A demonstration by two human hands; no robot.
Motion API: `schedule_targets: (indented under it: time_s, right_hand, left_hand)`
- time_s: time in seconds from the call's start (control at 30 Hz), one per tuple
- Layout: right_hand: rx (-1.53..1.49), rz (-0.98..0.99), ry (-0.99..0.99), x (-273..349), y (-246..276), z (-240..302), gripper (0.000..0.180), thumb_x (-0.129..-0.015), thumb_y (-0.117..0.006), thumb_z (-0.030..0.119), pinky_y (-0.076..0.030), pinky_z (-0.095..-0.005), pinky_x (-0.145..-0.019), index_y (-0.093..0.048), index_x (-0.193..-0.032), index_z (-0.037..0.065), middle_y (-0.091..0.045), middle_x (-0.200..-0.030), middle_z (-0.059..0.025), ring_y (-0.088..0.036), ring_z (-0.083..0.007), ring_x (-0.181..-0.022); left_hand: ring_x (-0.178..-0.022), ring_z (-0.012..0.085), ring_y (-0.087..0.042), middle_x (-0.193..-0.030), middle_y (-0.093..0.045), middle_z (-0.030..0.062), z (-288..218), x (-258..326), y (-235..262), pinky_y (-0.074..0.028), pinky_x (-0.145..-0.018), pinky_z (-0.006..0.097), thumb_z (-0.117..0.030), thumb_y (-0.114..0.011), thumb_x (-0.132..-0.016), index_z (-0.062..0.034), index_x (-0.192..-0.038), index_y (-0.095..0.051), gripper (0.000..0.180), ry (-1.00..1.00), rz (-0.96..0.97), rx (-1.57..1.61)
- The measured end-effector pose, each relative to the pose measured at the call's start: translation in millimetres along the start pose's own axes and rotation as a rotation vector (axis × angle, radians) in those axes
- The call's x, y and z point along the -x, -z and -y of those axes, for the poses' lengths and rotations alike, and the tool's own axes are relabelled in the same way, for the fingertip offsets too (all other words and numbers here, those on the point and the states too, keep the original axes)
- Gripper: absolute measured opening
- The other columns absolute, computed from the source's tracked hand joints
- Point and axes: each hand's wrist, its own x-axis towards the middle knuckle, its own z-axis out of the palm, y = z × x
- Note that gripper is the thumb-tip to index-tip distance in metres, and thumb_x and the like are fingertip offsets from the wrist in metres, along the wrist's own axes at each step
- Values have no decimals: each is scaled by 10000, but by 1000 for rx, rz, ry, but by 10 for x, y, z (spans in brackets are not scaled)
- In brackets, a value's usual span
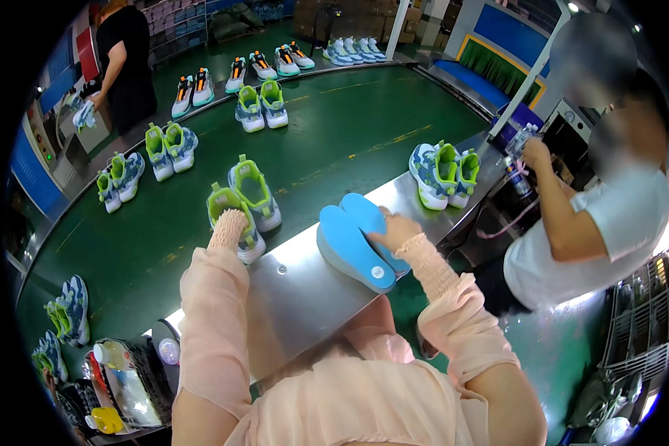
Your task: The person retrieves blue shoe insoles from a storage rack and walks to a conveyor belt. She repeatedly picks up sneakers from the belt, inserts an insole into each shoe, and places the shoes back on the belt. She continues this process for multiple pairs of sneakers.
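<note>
My left hand is inside a white, blue and lime-green sneaker at the table edge, so its fingers are hidden; only the gathered cuff shows at the opening. The matching sneaker stands upright just behind it, to the right. On the metal edge to the right lie two stacks of light-blue insoles, a left stack and a right stack, side by side. My right hand grips the edge of the right stack, thumb and fingers bent over it.
Pairs of sneakers stand along the green conveyor belt, one pair on the metal edge at right. A co-worker handles something at the right; another person stands far left. Bottles sit in a container at lower left.
</note>
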Motion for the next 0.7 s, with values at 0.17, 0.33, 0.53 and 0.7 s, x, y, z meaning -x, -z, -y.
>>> schedule_targets:
  time_s: [0.17,0.33,0.53,0.7]
  right_hand:
    - [-34,108,13,-17,-159,-49,886,-724,-595,477,-471,-420,-808,-187,-1400,77,-616,-971,-211,-604,-352,-903]
    - [-130,238,-43,-74,-114,-117,923,-701,-604,509,-458,-427,-822,-166,-1414,120,-603,-1030,-228,-588,-372,-942]
    - [-317,-94,196,-121,419,43,559,-795,-572,403,-457,-390,-810,-509,-1241,72,-604,-1042,-227,-596,-355,-948]
    - [-781,370,331,-492,793,871,328,-799,-569,330,-430,-280,-566,-651,-864,19,-591,-671,-60,-548,-138,-586]
  left_hand:
    - [-1018,281,-582,-1058,-622,151,-78,574,597,-443,-886,398,-140,-520,-768,-81,-940,-690,249,-6,43,-14]
    - [-991,279,-587,-1060,-613,163,-29,766,799,-469,-829,385,-161,-538,-776,-76,-978,-670,255,28,227,31]
    - [-964,282,-586,-1030,-616,172,-120,879,798,-479,-782,380,-167,-556,-785,-56,-969,-659,239,90,196,45]
    - [-934,293,-577,-993,-606,170,-408,1057,905,-479,-754,374,-141,-538,-796,-44,-951,-623,201,155,-358,-35]
